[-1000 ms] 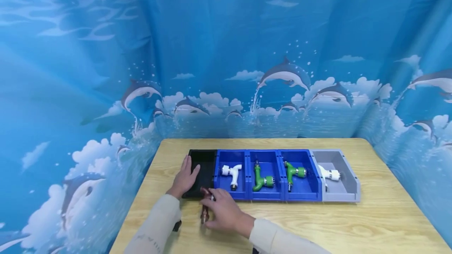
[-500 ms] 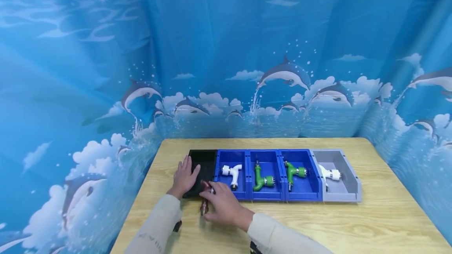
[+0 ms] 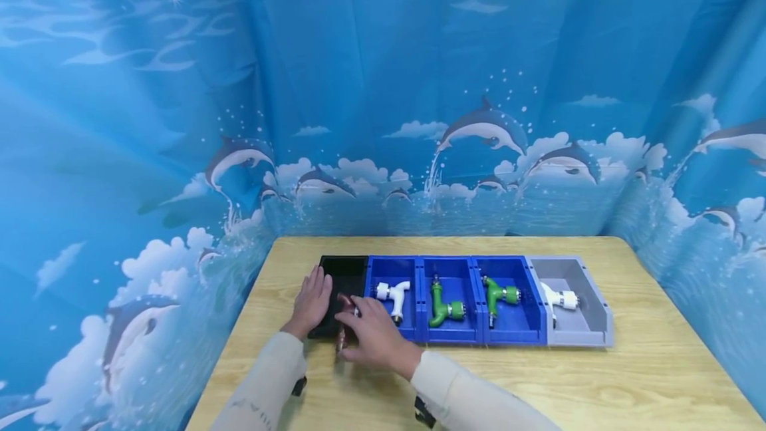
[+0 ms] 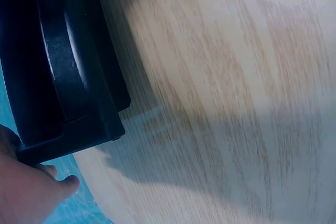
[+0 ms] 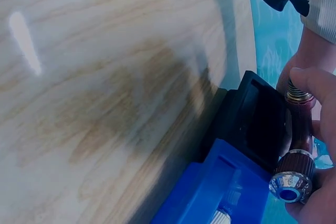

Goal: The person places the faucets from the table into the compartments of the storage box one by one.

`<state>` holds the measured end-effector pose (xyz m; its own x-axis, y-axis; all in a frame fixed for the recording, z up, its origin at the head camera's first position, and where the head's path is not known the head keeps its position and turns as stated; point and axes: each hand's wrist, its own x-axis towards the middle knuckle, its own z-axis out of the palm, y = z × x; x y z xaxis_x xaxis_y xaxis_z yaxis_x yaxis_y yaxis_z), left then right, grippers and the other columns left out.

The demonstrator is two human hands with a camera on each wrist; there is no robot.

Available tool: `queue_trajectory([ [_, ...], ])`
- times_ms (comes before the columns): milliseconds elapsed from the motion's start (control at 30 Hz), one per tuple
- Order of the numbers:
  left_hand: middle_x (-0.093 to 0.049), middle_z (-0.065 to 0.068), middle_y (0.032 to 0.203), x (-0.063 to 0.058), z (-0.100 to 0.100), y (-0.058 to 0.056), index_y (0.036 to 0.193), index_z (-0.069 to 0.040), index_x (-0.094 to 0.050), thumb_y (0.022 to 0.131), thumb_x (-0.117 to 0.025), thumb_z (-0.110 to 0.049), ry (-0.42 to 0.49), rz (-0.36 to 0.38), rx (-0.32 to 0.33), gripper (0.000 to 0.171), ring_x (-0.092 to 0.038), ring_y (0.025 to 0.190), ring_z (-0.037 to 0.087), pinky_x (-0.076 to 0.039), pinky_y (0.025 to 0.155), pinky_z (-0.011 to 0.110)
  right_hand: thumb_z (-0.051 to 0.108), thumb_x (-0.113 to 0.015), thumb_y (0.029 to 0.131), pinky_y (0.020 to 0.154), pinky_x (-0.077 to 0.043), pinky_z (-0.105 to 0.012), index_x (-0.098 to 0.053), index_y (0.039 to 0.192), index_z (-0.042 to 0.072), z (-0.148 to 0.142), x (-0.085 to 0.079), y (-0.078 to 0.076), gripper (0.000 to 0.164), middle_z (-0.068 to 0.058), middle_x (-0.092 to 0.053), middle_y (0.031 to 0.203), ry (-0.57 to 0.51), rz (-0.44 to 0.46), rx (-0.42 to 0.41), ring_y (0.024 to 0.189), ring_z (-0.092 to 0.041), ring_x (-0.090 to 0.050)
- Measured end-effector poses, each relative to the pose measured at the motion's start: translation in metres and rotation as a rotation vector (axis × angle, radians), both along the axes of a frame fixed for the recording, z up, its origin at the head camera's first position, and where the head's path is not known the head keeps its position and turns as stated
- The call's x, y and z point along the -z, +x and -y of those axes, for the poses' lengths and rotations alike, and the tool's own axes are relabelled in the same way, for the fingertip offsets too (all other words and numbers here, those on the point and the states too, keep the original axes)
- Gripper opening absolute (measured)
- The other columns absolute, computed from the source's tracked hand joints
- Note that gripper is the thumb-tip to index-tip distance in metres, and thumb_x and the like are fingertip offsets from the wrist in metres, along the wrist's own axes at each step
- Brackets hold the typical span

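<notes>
My right hand [image 3: 377, 334] grips a dark reddish-brown tap [image 5: 301, 129] with a threaded metal end and a ribbed, chrome-capped knob. In the head view the tap overlaps the front of a black bin [image 3: 347, 273], the leftmost in a row. My left hand [image 3: 311, 301] rests along that bin's left wall with its fingers straight. The left wrist view shows part of this hand [image 4: 26, 192] at the corner of the bin. Fingers of my right hand hide part of the tap in the head view.
Right of the black bin, three blue bins [image 3: 451, 334] hold a white tap [image 3: 395, 294] and two green taps [image 3: 439, 308]. A grey bin [image 3: 589, 334] with another white tap [image 3: 562, 298] ends the row. They stand on a wooden table [image 3: 538, 384] before a dolphin-print curtain [image 3: 383, 85].
My right hand has carried the brown tap away from me and slightly left, toward the black bin. The left hand stays at the bin's wall, its thumb drawn in closer to its fingers.
</notes>
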<state>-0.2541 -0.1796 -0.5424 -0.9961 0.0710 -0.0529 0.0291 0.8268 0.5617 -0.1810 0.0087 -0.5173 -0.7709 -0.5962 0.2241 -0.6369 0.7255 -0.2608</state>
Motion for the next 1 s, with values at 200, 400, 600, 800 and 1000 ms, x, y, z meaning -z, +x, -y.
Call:
queue_trajectory([
  [200,-0.010,0.021,0.160,0.001,0.000,0.000,0.152,0.005,-0.017,0.107,-0.015,-0.036,0.032,-0.025,0.006,0.061,-0.010,0.144,0.047,-0.012,0.114,0.061,0.053,-0.073,0.077,0.111,-0.032,-0.044,-0.059,0.133,0.024,0.000,-0.001,-0.006,0.065,-0.011,-0.047,0.143,0.026,-0.009,0.011,0.129,-0.025,-0.044],
  [400,-0.008,0.021,0.160,0.001,-0.002,0.002,0.152,0.005,-0.015,0.107,-0.016,-0.036,0.044,-0.002,-0.003,0.061,-0.008,0.145,0.044,-0.010,0.116,0.057,0.053,-0.074,0.078,0.111,-0.033,-0.045,-0.058,0.134,0.025,0.000,0.000,-0.009,0.064,-0.012,-0.046,0.144,0.034,0.003,0.016,0.130,-0.027,-0.043],
  [600,-0.008,0.019,0.161,0.001,-0.003,0.005,0.153,0.002,-0.014,0.106,-0.017,-0.040,0.047,0.038,-0.014,0.063,-0.008,0.146,0.040,-0.011,0.117,0.055,0.050,-0.075,0.078,0.113,-0.030,-0.047,-0.058,0.135,0.023,0.002,0.001,-0.007,0.065,-0.014,-0.043,0.147,0.017,0.058,0.023,0.135,-0.030,-0.040],
  [800,-0.008,0.017,0.162,-0.001,-0.002,0.004,0.154,0.001,-0.014,0.107,-0.017,-0.040,0.089,0.027,-0.010,0.062,-0.009,0.147,0.040,-0.011,0.116,0.057,0.049,-0.073,0.080,0.114,-0.029,-0.046,-0.058,0.135,0.023,0.002,0.001,-0.014,0.063,-0.013,-0.043,0.147,0.018,0.032,0.019,0.136,-0.029,-0.039],
  [1000,-0.010,0.018,0.161,-0.002,0.001,0.001,0.154,0.001,-0.015,0.107,-0.023,-0.032,0.096,-0.009,-0.006,0.057,-0.010,0.146,0.040,-0.013,0.116,0.056,0.049,-0.072,0.081,0.115,-0.027,-0.043,-0.057,0.136,0.023,0.002,-0.002,-0.023,0.063,-0.012,-0.042,0.148,0.017,0.046,0.024,0.136,-0.027,-0.037],
])
